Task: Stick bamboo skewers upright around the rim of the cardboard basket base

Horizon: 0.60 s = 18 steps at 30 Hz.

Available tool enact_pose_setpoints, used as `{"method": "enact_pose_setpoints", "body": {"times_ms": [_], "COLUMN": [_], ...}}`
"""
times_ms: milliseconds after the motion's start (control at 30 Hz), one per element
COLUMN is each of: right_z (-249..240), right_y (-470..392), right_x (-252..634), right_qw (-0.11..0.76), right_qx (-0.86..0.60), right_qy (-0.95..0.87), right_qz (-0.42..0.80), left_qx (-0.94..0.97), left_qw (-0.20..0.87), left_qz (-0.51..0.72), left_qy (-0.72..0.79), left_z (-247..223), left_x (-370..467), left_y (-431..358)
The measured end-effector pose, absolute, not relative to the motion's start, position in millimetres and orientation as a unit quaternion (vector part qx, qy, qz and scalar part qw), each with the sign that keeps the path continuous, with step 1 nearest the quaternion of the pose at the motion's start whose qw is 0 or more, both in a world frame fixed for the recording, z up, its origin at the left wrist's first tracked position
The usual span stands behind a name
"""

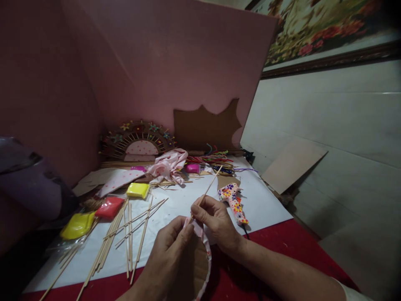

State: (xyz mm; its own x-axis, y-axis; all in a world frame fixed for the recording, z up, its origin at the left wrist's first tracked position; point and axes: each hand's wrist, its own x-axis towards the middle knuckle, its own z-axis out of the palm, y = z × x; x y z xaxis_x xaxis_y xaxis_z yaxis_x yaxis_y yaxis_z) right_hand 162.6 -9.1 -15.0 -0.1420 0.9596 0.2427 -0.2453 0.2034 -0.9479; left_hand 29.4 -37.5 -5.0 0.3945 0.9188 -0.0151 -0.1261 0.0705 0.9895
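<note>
My left hand (166, 253) grips a cardboard piece (192, 269) with a curved edge wrapped in pink patterned cloth; part of it is hidden behind the hand. Between the thumb and fingers of my right hand (219, 221) is a thin wooden stick (214, 182), tilted up to the right. Its lower end meets the cloth-covered top of the cardboard, near my left thumb. A flower-patterned glue gun (233, 200) lies just beyond my right hand, its cord running towards me.
Several loose wooden sticks (129, 234) lie on white paper (184, 190) at the left. Yellow (138, 190) and red (109, 207) clay packets sit nearby. Behind are crumpled pink cloth (171, 163), a decorated cardboard fan (140, 140) and a cut cardboard sheet (205, 129).
</note>
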Motion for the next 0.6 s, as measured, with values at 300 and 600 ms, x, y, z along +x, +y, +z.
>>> {"method": "enact_pose_setpoints", "body": {"times_ms": [300, 600], "right_z": [-15.7, -16.6], "right_y": [-8.6, -7.4], "right_x": [163.5, 163.3], "right_qw": [0.564, 0.561], "right_qx": [-0.354, -0.36], "right_qy": [-0.543, -0.553], "right_qz": [0.511, 0.5], "left_qx": [0.542, 0.53], "left_qw": [0.613, 0.619], "left_qz": [0.409, 0.421], "left_qy": [0.404, 0.398], "left_z": [-8.9, -7.4], "left_x": [29.2, 29.5], "left_y": [-38.0, -35.2]}}
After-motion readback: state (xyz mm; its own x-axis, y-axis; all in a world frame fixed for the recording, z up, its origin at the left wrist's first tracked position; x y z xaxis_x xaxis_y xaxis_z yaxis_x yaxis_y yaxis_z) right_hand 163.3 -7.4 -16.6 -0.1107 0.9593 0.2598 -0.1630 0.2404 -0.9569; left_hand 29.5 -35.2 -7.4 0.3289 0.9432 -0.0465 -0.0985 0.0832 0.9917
